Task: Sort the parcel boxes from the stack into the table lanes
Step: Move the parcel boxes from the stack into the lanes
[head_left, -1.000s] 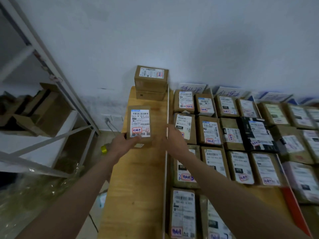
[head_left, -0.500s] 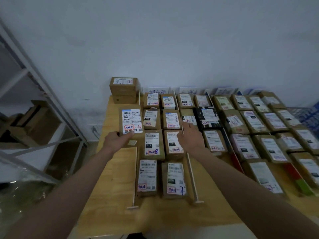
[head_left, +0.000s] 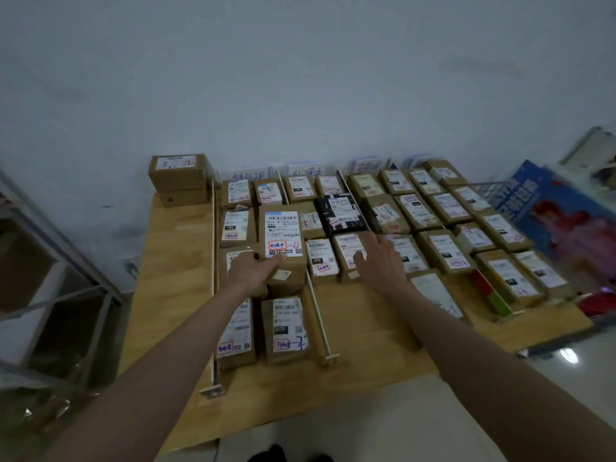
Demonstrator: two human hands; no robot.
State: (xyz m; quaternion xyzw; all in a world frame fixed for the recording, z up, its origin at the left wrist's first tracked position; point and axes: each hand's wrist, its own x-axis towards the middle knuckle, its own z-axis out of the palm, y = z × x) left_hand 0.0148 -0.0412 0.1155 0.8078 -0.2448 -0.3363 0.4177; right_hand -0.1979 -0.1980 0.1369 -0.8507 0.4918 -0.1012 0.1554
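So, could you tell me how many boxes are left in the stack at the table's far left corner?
2: a labelled top box sitting on a plain lower box, left of the first lane divider. Any others behind them would be hidden.

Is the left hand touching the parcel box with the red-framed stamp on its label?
Touching. The head view shows the left hand gripping the near end of the parcel box, with the thumb lying on the label's lower edge.

Brown parcel boxes (head_left: 286,248), white labels; one black box (head_left: 340,211); tan table (head_left: 176,261).
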